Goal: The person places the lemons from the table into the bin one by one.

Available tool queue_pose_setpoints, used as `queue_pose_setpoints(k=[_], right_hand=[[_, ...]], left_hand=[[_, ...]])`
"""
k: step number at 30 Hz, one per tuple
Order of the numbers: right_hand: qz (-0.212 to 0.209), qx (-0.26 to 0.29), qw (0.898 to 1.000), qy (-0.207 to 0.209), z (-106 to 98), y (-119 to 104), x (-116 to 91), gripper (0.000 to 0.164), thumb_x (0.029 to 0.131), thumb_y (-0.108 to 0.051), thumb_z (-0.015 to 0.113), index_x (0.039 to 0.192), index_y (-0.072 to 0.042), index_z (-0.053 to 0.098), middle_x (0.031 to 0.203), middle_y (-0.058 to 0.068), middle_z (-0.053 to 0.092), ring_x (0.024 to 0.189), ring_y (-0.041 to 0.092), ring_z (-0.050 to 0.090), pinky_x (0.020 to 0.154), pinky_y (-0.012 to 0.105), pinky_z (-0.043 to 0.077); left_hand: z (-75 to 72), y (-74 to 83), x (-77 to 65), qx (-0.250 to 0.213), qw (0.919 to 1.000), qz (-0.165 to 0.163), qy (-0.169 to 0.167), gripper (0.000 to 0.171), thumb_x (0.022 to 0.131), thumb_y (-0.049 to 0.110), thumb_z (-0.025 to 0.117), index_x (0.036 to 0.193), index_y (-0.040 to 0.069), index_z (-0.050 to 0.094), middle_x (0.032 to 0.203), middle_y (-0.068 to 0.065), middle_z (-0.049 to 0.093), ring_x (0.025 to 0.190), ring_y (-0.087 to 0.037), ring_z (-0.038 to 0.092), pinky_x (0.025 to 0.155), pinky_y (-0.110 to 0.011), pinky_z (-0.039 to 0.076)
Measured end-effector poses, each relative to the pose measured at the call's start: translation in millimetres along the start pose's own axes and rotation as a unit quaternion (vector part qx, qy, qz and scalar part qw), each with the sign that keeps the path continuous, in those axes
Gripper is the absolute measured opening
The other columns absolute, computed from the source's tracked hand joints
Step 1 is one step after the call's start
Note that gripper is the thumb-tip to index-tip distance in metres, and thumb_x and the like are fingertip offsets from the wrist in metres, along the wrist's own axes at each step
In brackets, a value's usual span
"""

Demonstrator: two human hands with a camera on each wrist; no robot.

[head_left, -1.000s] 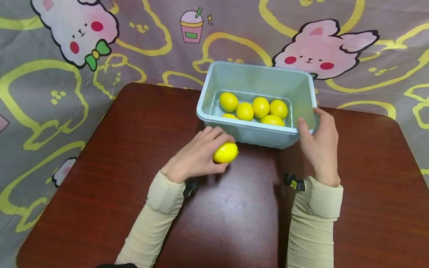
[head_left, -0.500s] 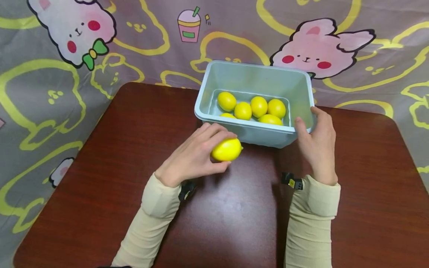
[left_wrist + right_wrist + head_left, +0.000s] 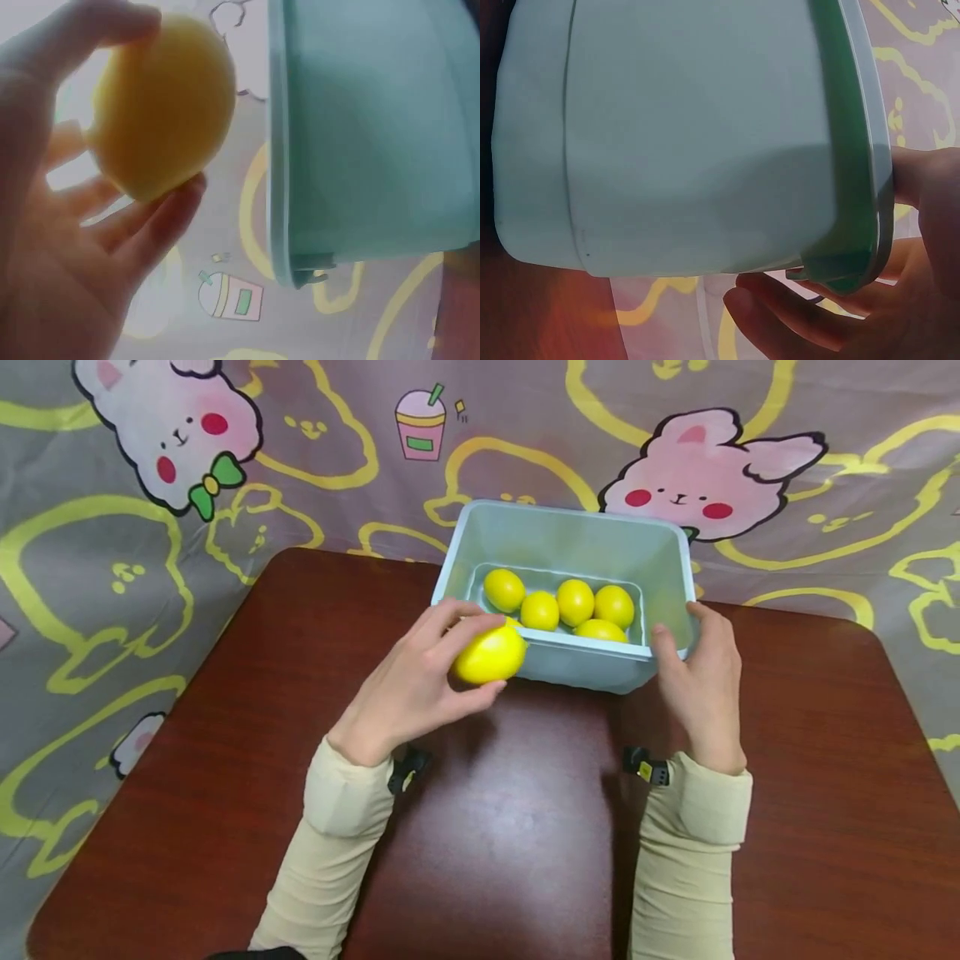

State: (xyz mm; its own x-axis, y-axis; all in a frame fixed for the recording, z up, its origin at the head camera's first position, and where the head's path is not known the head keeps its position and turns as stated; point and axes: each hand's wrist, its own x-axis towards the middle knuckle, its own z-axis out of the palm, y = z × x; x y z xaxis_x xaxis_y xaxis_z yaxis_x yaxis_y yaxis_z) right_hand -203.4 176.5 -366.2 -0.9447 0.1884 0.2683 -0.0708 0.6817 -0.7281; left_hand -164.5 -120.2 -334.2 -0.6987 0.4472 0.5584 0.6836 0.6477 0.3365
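My left hand (image 3: 412, 681) pinches a yellow lemon (image 3: 491, 654) between thumb and fingers, in front of the near left rim of a pale blue-green plastic bin (image 3: 577, 667). In the left wrist view the lemon (image 3: 169, 105) is off the table, apart from the bin's wall. Several more lemons (image 3: 575, 602) lie on the bin's floor. At the near right corner my right hand (image 3: 705, 681) grips the bin's rim, thumb on the near side. The right wrist view has the bin's outer wall (image 3: 705, 135) close up, with fingers curled round its corner.
The bin stands on a dark red-brown table (image 3: 517, 860), near its back edge. Behind the table hangs a grey cloth (image 3: 525, 410) printed with cartoon rabbits and yellow outlines. A small dark camera sits on each wrist.
My left hand has raised the lemon from low in front of the bin up to the height of its near rim. My right hand has kept its grip on the corner.
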Motion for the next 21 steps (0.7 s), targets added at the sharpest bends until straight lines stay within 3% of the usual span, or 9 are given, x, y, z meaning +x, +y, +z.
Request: queue_pose_setpoints(k=[4,9,15,21], right_hand=[[-0.006,-0.002,1.000,0.000,1.1,0.6,-0.5,0.055,0.097,-0.028,0.051,0.142,0.002,0.042,0.141,0.025,0.046,0.124,0.043,0.045,0.105,0.056,0.034],[-0.008,-0.004,1.000,0.002,0.6,0.4,-0.9,0.055,0.097,-0.027,0.051,0.142,0.002,0.042,0.141,0.025,0.045,0.125,0.043,0.044,0.105,0.056,0.034],[-0.004,-0.006,1.000,0.000,1.6,0.2,-1.7,0.055,0.097,-0.028,0.051,0.142,0.001,0.042,0.143,0.023,0.045,0.126,0.042,0.044,0.106,0.055,0.033],[0.001,-0.009,1.000,-0.002,1.2,-0.7,-2.4,0.055,0.097,-0.029,0.051,0.143,0.001,0.041,0.143,0.023,0.044,0.127,0.042,0.044,0.107,0.054,0.033]], left_hand=[[-1.2,-4.6,7.1,0.024,0.9984,0.004,0.052,0.052,0.080,0.023,0.075,0.126,0.006,0.059,0.121,-0.012,0.055,0.107,-0.027,0.052,0.090,-0.036,0.046],[4.3,-10.3,16.5,0.075,0.9929,0.002,0.093,0.051,0.082,0.026,0.074,0.127,0.008,0.060,0.123,-0.011,0.058,0.107,-0.029,0.053,0.082,-0.041,0.042],[17.4,-14.7,19.2,0.097,0.9888,-0.035,0.108,0.054,0.086,0.023,0.073,0.135,0.010,0.055,0.136,-0.010,0.054,0.116,-0.031,0.044,0.090,-0.046,0.035],[25.5,-15.9,19.7,0.100,0.9879,-0.044,0.110,0.054,0.089,0.018,0.070,0.139,0.011,0.051,0.143,-0.009,0.048,0.118,-0.032,0.040,0.090,-0.047,0.033]])
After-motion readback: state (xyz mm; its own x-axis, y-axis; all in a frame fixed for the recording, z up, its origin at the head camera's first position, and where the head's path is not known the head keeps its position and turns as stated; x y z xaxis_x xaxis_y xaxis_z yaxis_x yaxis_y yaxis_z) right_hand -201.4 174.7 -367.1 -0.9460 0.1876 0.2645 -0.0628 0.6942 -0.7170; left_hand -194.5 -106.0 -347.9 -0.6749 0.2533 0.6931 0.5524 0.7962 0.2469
